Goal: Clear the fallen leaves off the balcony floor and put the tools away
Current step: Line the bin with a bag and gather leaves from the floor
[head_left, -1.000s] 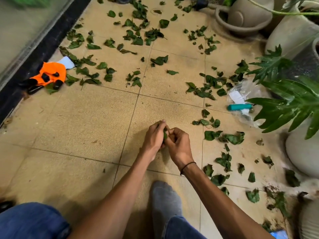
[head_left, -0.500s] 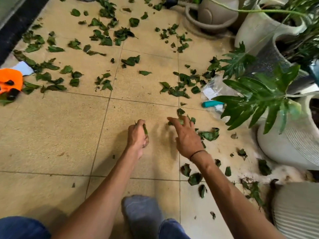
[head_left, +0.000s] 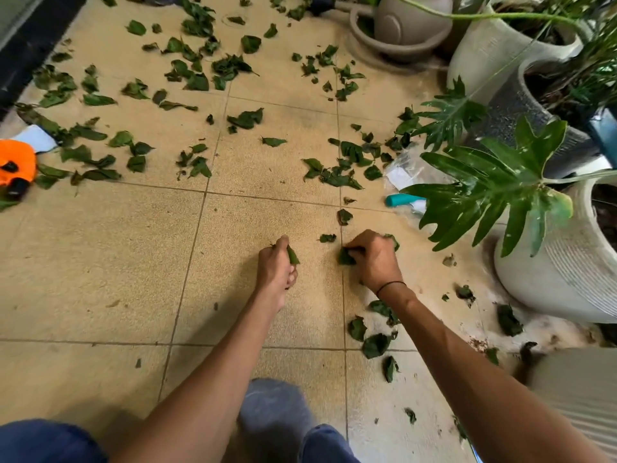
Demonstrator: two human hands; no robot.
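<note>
Green fallen leaves (head_left: 197, 71) lie scattered over the tan tiled balcony floor (head_left: 100, 262), thickest at the back and along the right side. My left hand (head_left: 277, 265) is curled round a small bunch of leaves, one leaf (head_left: 292, 255) sticking out by the thumb. My right hand (head_left: 374, 259) is down on the floor with its fingers closed on leaves (head_left: 345, 257). One loose leaf (head_left: 327, 237) lies between the two hands. An orange and black tool (head_left: 16, 165) lies at the far left edge. A teal-handled tool (head_left: 400, 199) rests on a clear plastic bag (head_left: 404, 168).
Large white and grey plant pots (head_left: 567, 279) with broad-leafed plants (head_left: 494, 185) line the right side. A beige pot in a saucer (head_left: 400, 31) stands at the back. A dark door sill (head_left: 30, 45) runs along the left. My grey-socked foot (head_left: 273, 412) is at the bottom.
My hands were together at first, then parted. The right hand reached out open to the leaves on the right and has now closed on some. The left hand kept its bunch.
</note>
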